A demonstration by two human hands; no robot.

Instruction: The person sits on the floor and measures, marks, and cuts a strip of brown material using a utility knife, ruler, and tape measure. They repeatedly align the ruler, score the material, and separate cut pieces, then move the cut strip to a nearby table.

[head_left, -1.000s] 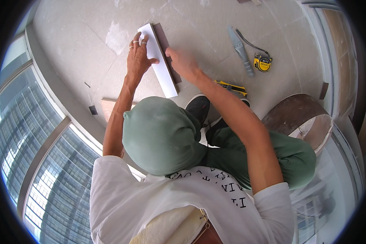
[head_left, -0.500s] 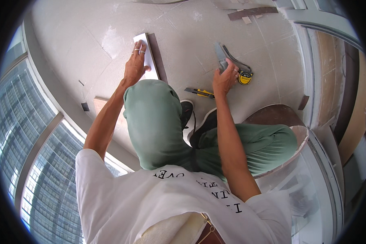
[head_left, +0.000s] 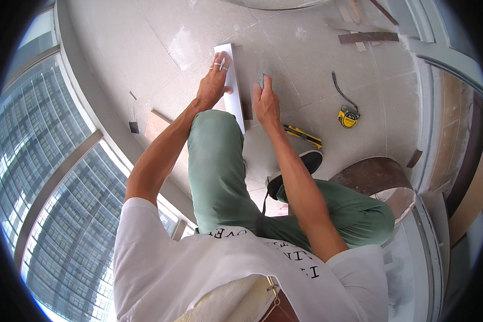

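My left hand [head_left: 213, 81] lies with its fingers stretched along the top of a long white strip [head_left: 236, 110], its thumb spread toward the strip's right edge. Under my raised knee the strip's lower part is partly hidden. A brown strip [head_left: 247, 102] lies on the floor along its right side. My right hand [head_left: 266, 104] is closed on a grey flat-bladed tool [head_left: 261, 79], held just right of the strips. Motion blurs the blade, so its exact kind cannot be made out. A yellow and black utility knife [head_left: 303, 136] lies beside my right forearm.
Farther right lies a yellow tape measure [head_left: 348, 116] with a black strap. Brown and pale offcuts [head_left: 367, 37] are scattered at the upper right. A light board [head_left: 163, 126] rests near the left window wall, and a curved brown piece [head_left: 370, 174] stands by my right knee.
My right hand has picked up the grey tool from beside the tape measure and carried it left toward the strips. The left hand stays on the white strip; the view has shifted.
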